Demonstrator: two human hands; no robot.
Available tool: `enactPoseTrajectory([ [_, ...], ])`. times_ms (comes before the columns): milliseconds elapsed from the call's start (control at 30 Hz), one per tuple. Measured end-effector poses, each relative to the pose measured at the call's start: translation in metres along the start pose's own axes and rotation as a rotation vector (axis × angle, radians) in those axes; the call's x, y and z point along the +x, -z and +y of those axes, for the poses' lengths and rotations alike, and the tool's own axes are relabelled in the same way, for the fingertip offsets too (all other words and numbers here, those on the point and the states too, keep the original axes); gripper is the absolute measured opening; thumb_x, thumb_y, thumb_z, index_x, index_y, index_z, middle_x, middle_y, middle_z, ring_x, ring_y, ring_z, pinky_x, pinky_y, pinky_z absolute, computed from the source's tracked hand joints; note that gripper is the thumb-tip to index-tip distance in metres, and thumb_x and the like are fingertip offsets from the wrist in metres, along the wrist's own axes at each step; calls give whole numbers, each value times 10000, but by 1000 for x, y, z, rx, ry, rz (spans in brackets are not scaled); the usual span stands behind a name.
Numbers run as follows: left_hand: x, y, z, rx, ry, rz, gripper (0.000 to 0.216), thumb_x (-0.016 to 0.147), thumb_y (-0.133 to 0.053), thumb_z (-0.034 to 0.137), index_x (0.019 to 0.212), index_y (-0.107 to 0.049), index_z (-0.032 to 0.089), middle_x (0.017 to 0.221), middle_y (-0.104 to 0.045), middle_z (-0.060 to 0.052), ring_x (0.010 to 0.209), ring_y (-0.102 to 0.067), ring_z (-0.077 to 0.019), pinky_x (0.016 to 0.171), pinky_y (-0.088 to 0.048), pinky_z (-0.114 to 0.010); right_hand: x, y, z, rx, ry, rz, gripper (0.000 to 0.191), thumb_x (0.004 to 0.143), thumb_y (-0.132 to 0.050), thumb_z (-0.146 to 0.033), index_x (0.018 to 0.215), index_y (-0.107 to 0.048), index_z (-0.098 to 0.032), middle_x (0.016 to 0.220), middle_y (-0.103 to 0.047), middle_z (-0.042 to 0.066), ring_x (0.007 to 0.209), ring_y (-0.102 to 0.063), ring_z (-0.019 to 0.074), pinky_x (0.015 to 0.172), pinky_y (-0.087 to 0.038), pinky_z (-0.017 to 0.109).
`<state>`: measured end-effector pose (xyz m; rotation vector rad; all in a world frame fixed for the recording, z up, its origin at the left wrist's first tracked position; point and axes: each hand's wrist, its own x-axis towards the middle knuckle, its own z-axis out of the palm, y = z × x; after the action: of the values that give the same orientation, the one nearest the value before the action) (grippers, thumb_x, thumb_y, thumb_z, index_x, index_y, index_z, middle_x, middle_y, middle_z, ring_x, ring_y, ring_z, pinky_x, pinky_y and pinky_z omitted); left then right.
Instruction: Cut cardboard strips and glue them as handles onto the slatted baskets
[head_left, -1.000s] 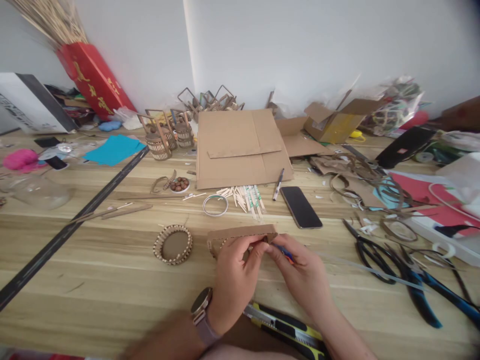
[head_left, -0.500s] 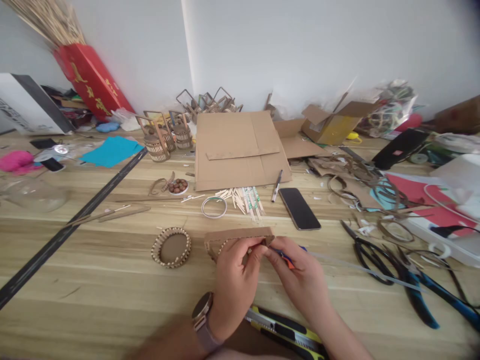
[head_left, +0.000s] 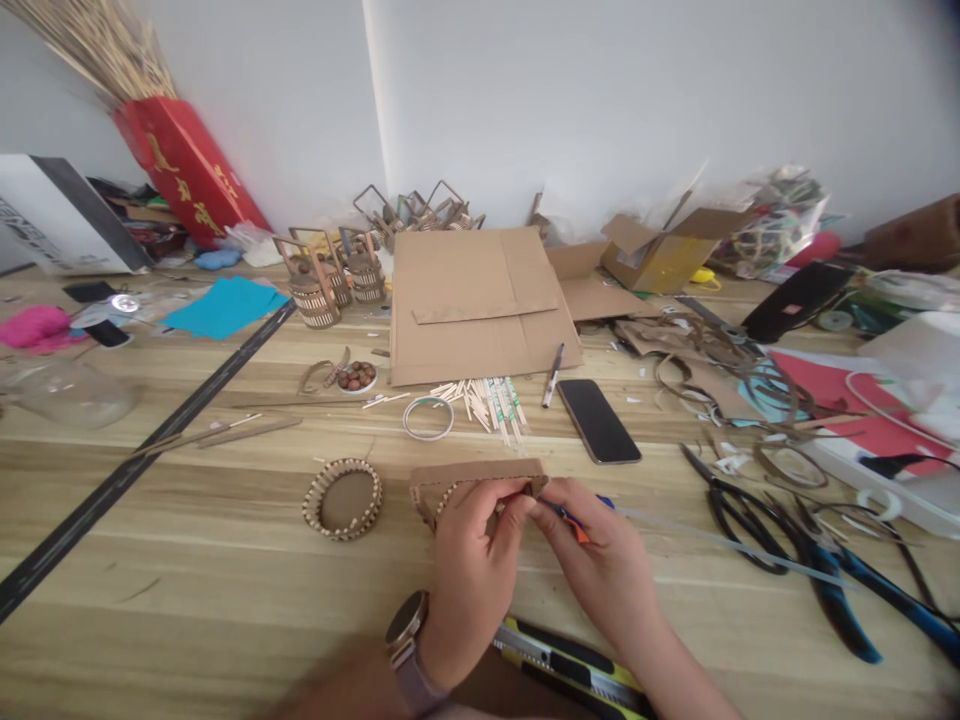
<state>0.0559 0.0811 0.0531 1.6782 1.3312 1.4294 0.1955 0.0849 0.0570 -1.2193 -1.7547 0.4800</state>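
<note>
My left hand (head_left: 480, 560), with a watch on its wrist, is closed on a folded cardboard strip (head_left: 480, 469) that has bent corners. The fingertips of my right hand (head_left: 600, 555) pinch the strip's right-hand corner, and both thumbs meet there. Behind my left fingers a second ring edged with small sticks shows in part; the fingers hide most of it. A round cardboard tray with a stick-studded wall (head_left: 307, 505) sits to the left of my hands. Under my wrists lies a yellow and black utility knife (head_left: 566, 662). Something blue and orange (head_left: 577, 525) is partly hidden behind my right hand.
Beyond my hands are a tape roll (head_left: 406, 420), cut sticks (head_left: 480, 400), a pen (head_left: 553, 376), a phone (head_left: 598, 420) and a large cardboard sheet (head_left: 469, 270). Scissors (head_left: 724, 500) and blue-handled pliers (head_left: 832, 590) lie right. Small lidded baskets (head_left: 315, 300) stand at the back left.
The scene sits slightly lower in the picture, as the head view has tilted a little. Both hands keep their grip on the cardboard strip, with barely any finger movement.
</note>
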Motion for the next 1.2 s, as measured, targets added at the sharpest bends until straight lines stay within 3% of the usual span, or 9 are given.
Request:
enactPoseTrajectory([
  [233,-2,2,-4,-137,52,-78,186,936,-564,250,1077,-683,225,1050,-727,-72,960,-688,-195,843,-561,-301,-1,-1,6,50,-108,13,191,892,-587,-304,996,-741,-260,916,-767,34,800,-707,200,731,-564,290],
  [400,-1,6,-6,-84,73,-91,180,924,-562,238,1040,-696,204,1012,-732,-80,937,-692,-193,809,-575,-292,-2,-1,11,89,-131,3,189,876,-610,-289,1015,-731,-246,956,-764,38,871,-710,204,773,-557,289],
  [667,15,9,1,9,-51,-153,154,885,-625,235,1006,-719,223,952,-741,-56,887,-682,-208,801,-552,-322,-1,0,9,187,-137,-49,179,878,-621,-276,1008,-741,-246,978,-762,48,889,-704,199,800,-556,308],
  [967,38,34,15,-337,244,-149,163,840,-659,312,900,-685,163,849,-733,-36,791,-690,-170,697,-550,-242,1,-5,2,266,-201,-145,194,832,-663,-278,1008,-733,-235,992,-765,44,921,-704,203,833,-552,333],
  [1200,39,38,13,-379,238,-155,207,842,-673,338,959,-717,174,858,-744,-31,821,-692,-175,738,-544,-249,8,-6,-9,283,-234,-124,253,886,-595,-401,986,-732,-214,981,-771,73,900,-710,217,817,-559,345],
])
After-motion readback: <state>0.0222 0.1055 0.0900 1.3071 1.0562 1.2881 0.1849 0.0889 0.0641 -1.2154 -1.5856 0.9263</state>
